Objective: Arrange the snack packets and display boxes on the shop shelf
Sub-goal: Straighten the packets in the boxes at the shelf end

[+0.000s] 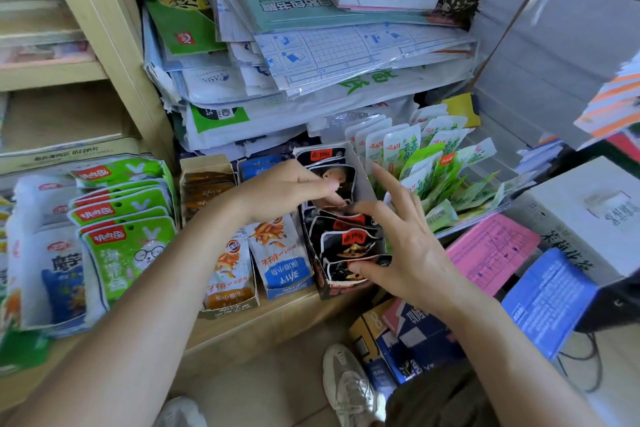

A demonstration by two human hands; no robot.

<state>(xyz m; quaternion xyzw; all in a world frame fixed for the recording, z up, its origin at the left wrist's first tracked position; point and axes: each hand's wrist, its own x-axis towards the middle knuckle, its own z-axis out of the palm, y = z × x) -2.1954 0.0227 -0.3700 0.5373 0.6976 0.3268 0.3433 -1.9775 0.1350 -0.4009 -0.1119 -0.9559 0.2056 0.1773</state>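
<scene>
Straightening the black snack packets (349, 239) in their narrow display box (364, 172), set between the two hands near the front edge of the shelf (263, 319). Left hand (287, 191) reaching in at the far end, thumb and curled fingers pinching the rearmost packets. Right hand (408, 246) spread wide at the near end, thumb pressing on the front packets, index finger raised toward the green packets (433, 163) fanned out just beyond it. Under the left wrist, blue-and-white packets (285, 255) and orange packets (227, 270) upright in their own boxes. Looks like mid-step: row loose and tilted, not yet squared. Next calls for squeezing the stack together from both ends, levelling the tops, then nudging the box flush beside its neighbours
</scene>
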